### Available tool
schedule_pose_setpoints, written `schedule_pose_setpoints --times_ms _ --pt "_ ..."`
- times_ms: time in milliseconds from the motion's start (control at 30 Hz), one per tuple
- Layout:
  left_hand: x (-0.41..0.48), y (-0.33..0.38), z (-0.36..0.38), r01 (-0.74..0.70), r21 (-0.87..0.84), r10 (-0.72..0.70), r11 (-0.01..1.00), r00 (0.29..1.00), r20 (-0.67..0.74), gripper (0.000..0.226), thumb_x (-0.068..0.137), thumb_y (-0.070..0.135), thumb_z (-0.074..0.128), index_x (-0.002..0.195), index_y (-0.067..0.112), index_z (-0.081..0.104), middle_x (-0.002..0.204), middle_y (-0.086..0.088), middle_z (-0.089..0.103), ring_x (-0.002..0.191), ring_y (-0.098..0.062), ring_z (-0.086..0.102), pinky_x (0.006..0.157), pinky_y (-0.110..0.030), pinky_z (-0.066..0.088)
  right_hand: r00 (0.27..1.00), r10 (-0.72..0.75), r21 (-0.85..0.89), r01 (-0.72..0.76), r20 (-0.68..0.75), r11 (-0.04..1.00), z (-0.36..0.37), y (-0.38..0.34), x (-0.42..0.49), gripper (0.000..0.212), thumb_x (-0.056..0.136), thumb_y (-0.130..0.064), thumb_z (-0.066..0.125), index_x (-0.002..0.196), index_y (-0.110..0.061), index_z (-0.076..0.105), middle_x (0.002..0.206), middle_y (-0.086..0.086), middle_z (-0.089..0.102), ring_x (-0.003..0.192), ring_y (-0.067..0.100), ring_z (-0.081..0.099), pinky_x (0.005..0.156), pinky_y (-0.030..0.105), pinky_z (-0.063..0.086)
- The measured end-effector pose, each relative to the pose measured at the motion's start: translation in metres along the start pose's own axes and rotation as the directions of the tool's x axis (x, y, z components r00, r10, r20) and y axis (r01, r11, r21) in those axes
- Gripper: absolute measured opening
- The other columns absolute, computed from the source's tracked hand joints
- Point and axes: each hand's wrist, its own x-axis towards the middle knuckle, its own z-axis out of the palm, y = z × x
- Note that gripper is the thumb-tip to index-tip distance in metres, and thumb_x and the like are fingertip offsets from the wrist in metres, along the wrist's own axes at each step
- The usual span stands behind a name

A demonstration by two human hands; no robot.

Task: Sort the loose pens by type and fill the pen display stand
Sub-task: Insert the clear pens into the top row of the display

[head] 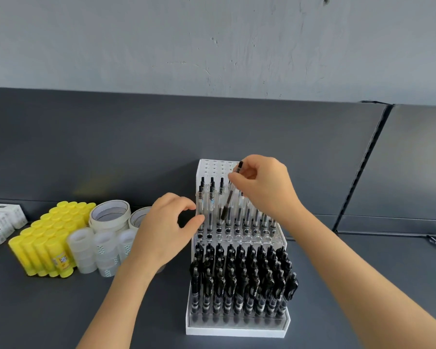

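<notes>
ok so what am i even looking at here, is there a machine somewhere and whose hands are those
There is no machine. These are a person's two bare hands, filmed by one camera worn on the head, looking forward and down. On the dark grey shelf surface stands a clear plastic tiered pen display stand with a white base. Its lower tier is packed with black pens. Its upper tier holds some clear-barrelled pens and has empty holes. The right hand pinches one clear pen with a black cap, tilted over the upper tier. The left hand is at the stand's left edge; whether it grips is unclear. To the left lie yellow glue sticks and rolls of tape.
</notes>
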Motion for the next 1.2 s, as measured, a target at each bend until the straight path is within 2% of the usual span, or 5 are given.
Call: schedule_pose_setpoints --times_ms 100,533,667,900,1200 --pt "-0.002 -0.002 -0.004 -0.011 0.071 0.008 0.997 0.999 0.040 0.025 0.084 0.040 0.066 0.104 0.025 0.067 0.100 0.015 0.054 0.102 -0.008 0.052 0.086 -0.029 0.046 0.999 0.002 -0.083 0.003 0.055 0.997 0.012 0.004 -0.001 0.016 0.085 -0.022 0.064 0.076 -0.009 0.063 0.074 0.001 0.067 0.075 0.021 0.064 0.065 0.026 0.047" --pt "-0.011 -0.009 -0.012 0.011 0.032 -0.014 0.999 0.995 0.095 0.028 0.084 0.042 0.066 0.107 0.026 0.067 0.104 0.016 0.056 0.101 -0.006 0.053 0.086 -0.029 0.048 0.992 0.020 -0.160 -0.001 0.121 0.987 0.040 0.013 -0.015 0.016 0.085 -0.020 0.068 0.089 -0.008 0.059 0.083 0.004 0.068 0.074 0.021 0.064 0.068 0.034 0.054" --pt "-0.011 -0.010 -0.012 -0.022 0.037 0.018 0.999 0.994 0.110 0.029 0.084 0.042 0.066 0.108 0.026 0.067 0.103 0.017 0.056 0.100 -0.006 0.054 0.084 -0.026 0.046 0.992 0.038 -0.136 -0.021 0.122 0.990 0.037 0.015 -0.019 0.013 0.088 -0.023 0.065 0.087 -0.018 0.053 0.082 -0.002 0.066 0.064 0.008 0.056 0.055 0.019 0.044" --pt "-0.008 -0.007 -0.012 -0.088 0.020 0.085 0.996 0.987 0.136 0.030 0.082 0.044 0.066 0.107 0.026 0.068 0.104 0.016 0.058 0.102 -0.007 0.055 0.085 -0.028 0.047 0.992 0.089 -0.142 -0.076 0.086 0.987 0.038 0.026 -0.036 0.016 0.089 -0.014 0.062 0.104 -0.015 0.063 0.086 -0.009 0.061 0.069 -0.004 0.051 0.061 0.005 0.038" --pt "-0.006 0.045 -0.008 -0.208 -0.020 0.208 0.978 0.963 0.172 0.033 0.084 0.045 0.063 0.112 0.027 0.065 0.107 0.017 0.056 0.108 -0.006 0.052 0.092 -0.029 0.046 0.983 0.175 -0.192 -0.183 -0.060 0.964 -0.013 0.053 -0.065 0.017 0.086 -0.015 0.062 0.103 -0.016 0.065 0.089 -0.008 0.063 0.084 0.011 0.060 0.079 0.027 0.051"
